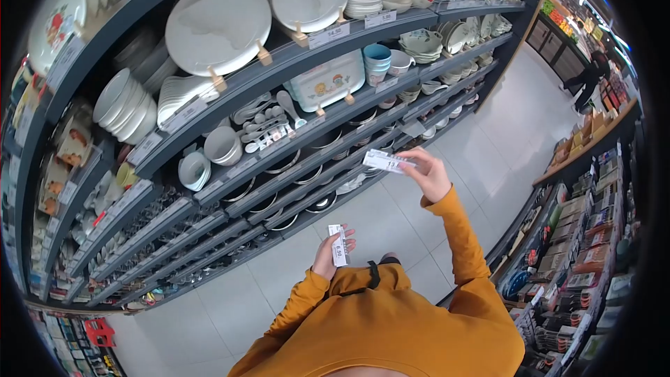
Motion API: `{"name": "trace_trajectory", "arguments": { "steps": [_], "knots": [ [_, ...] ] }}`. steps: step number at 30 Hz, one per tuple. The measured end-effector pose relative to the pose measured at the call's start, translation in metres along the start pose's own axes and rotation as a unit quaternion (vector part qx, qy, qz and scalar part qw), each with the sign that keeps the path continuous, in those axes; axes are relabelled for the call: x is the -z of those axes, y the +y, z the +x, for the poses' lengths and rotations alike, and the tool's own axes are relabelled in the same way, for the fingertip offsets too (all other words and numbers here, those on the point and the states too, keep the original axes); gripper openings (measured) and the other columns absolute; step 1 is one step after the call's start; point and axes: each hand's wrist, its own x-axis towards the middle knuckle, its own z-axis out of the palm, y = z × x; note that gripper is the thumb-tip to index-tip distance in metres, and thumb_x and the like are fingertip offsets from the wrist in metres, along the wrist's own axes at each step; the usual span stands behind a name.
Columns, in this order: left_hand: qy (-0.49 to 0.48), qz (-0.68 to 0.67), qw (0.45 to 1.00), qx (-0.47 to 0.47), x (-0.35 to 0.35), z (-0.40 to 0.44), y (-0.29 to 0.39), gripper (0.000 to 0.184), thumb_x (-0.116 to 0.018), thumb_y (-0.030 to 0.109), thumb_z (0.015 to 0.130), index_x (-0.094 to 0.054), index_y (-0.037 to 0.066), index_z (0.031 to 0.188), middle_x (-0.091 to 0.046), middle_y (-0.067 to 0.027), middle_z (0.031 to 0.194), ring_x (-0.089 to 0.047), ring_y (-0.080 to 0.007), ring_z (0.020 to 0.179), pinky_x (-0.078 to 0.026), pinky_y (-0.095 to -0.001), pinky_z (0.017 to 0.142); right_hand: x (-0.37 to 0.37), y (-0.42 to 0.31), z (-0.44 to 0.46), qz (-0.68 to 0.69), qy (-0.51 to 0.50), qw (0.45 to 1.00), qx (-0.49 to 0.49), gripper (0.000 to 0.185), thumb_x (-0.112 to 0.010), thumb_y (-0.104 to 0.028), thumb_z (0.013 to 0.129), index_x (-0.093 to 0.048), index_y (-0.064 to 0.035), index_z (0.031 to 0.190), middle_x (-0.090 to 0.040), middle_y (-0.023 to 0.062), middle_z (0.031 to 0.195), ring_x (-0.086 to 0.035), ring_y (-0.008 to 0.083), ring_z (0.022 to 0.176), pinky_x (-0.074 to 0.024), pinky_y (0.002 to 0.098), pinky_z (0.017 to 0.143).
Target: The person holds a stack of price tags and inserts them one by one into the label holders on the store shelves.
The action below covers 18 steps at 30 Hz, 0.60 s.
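Note:
My right hand [429, 174] is raised in front of the shelves and pinches the right end of a white price tag [382, 160]. Lower and to the left, near my waist, my left hand [325, 257] holds another white price tag [338, 244] upright, its fingers wrapped behind it. Neither hand touches the shelves. Beyond the tags stand shelves [279, 63] of tableware, with large white plates [218, 26] propped on small wooden stands and a printed tray [326, 82] beside blue cups [377, 61].
Bowls [125, 106] and white spoons [264, 120] fill the left and middle shelves. A tiled floor [391, 220] runs along the aisle. At the right stands a rack of packaged goods [579, 251]. A person in dark clothes [592, 77] is at the far upper right.

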Motion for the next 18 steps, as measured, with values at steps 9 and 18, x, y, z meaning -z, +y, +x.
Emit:
{"name": "trace_trajectory", "arguments": {
  "steps": [9, 18],
  "knots": [
    [0.007, -0.036, 0.999, 0.014, -0.072, 0.083, -0.007, 0.046, -0.036, 0.031, 0.101, -0.044, -0.001, 0.132, -0.057, -0.0164, 0.122, -0.06, -0.0235, 0.1, -0.048, -0.0342, 0.094, 0.173, 0.083, 0.152, -0.202, 0.046, 0.977, 0.042, 0.014, -0.063, -0.005, 0.088, -0.06, 0.0021, 0.1, -0.069, 0.0099, 0.089, -0.067, 0.0143, 0.083, -0.0518, 0.0266, 0.077],
    [0.101, -0.088, 0.987, -0.089, -0.202, 0.182, -0.043, 0.045, -0.032, 0.033, 0.098, -0.049, 0.001, 0.125, -0.063, -0.0163, 0.112, -0.061, -0.0231, 0.088, -0.049, -0.0345, 0.081, 0.269, 0.163, 0.343, -0.433, -0.156, 0.882, 0.104, 0.016, -0.062, -0.019, 0.088, -0.065, -0.0094, 0.1, -0.069, 0.0091, 0.092, -0.067, 0.0264, 0.09, -0.0506, 0.0351, 0.077]
  ]
}}
